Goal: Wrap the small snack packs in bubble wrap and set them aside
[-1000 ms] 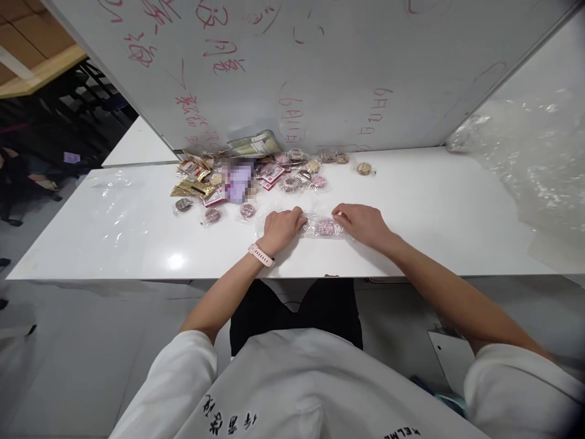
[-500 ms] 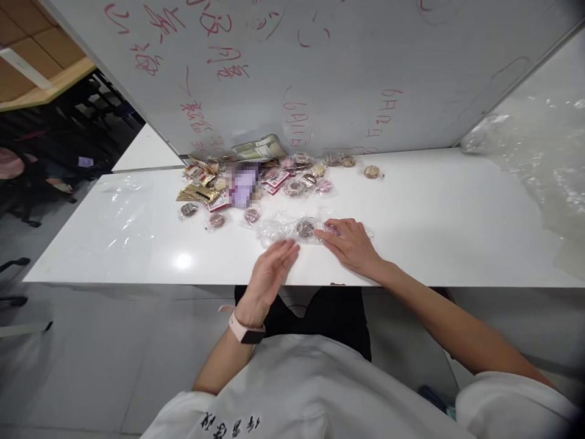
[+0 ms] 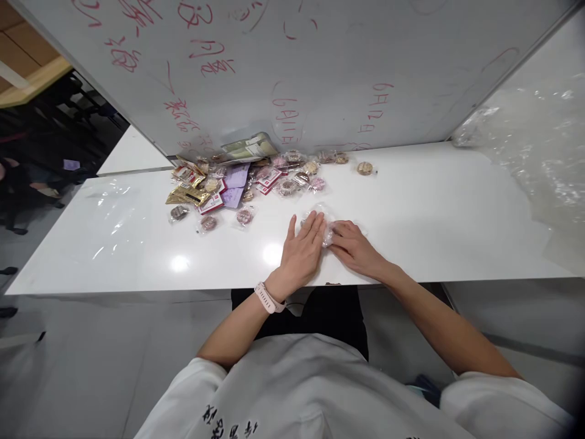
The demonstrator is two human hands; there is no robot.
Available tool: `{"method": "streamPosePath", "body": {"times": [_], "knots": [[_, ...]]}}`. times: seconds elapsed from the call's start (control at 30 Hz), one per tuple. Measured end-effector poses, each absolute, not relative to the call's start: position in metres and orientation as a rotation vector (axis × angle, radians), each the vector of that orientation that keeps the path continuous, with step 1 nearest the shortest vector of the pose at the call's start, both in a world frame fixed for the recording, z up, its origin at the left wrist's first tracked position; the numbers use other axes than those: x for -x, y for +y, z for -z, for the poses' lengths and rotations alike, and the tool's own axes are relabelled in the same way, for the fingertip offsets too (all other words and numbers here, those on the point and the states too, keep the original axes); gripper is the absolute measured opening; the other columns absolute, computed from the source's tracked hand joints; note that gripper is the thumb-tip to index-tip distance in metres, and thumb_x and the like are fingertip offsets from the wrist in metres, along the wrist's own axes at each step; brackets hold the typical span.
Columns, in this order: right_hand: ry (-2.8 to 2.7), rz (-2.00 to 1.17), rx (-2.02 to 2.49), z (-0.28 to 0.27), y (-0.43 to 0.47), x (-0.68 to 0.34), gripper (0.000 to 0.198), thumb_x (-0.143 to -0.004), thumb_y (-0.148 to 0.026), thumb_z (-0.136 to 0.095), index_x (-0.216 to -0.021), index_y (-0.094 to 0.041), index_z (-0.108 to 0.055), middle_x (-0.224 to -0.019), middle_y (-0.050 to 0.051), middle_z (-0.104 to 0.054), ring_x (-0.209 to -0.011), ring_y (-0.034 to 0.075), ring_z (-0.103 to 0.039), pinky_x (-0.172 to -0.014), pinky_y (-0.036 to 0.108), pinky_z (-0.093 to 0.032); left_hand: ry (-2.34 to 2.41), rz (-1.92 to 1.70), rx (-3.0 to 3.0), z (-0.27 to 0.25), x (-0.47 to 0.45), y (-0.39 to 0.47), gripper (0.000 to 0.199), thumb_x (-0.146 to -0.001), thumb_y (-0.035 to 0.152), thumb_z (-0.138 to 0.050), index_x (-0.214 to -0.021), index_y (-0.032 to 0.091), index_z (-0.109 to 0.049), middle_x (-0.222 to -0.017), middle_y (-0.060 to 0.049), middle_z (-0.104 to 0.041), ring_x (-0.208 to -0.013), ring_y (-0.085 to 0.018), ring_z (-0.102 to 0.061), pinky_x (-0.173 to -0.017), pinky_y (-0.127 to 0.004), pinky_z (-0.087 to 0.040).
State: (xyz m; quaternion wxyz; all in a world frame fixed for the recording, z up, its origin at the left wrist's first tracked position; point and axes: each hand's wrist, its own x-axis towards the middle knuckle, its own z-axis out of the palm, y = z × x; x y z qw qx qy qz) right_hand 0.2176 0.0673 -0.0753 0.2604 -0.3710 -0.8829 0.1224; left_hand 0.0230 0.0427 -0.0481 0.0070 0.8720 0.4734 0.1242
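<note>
A small piece of clear bubble wrap lies on the white table near its front edge, folded over between my hands. My left hand presses flat on the wrap from the left, fingers stretched out. From the right, my right hand pinches the wrap with bent fingers. Whatever lies inside the wrap is hidden by my hands. Beyond them, individually wrapped round cookies and gold sachets sit in a loose pile with purple packets.
A whiteboard with red writing stands along the table's back edge. Green packs lean against it. One wrapped cookie sits apart at the back. A large bubble wrap sheet covers the right end; clear plastic film lies on the left.
My left hand has moved right and up, from beside the bubble wrap onto it. The wrap's left part is now folded over toward my right hand, and the two round items in it no longer show.
</note>
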Motion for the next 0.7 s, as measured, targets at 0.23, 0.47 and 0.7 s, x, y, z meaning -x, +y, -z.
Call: {"method": "streamPosePath", "body": {"times": [0.23, 0.47, 0.7], "knots": [[-1.948, -0.040, 1.633, 0.073, 0.039, -0.249, 0.042, -0.091, -0.055, -0.056, -0.116, -0.022, -0.065, -0.113, 0.014, -0.064, -0.102, 0.032, -0.056, -0.082, 0.048, -0.046, 1.654, -0.319, -2.675, 0.049, -0.012, 0.050, 0.058, -0.100, 0.029, -0.033, -0.152, 0.003, -0.031, -0.162, -0.020, -0.026, -0.154, -0.034, -0.015, -0.124, -0.063, -0.007], [-1.776, -0.542, 1.412, 0.045, 0.058, -0.204, 0.031, -0.094, -0.050, -0.054, -0.085, -0.021, -0.061, -0.074, 0.003, -0.062, -0.067, 0.017, -0.057, -0.064, 0.032, -0.047, 1.634, -0.357, -2.669, 0.050, -0.016, 0.049, 0.053, -0.100, 0.026, -0.034, -0.149, 0.007, -0.039, -0.161, -0.017, -0.030, -0.154, -0.034, -0.017, -0.124, -0.062, -0.012], [-2.377, -0.338, 0.778, 0.049, 0.089, -0.174, 0.034, -0.100, -0.031, -0.046, -0.129, -0.025, -0.062, -0.129, 0.010, -0.062, -0.127, 0.026, -0.049, -0.106, 0.047, -0.041, 1.365, -0.436, -2.612, 0.061, 0.002, 0.064, 0.042, -0.099, 0.021, -0.038, -0.138, 0.009, -0.048, -0.149, -0.019, -0.049, -0.153, -0.027, -0.022, -0.123, -0.058, -0.022]]}}
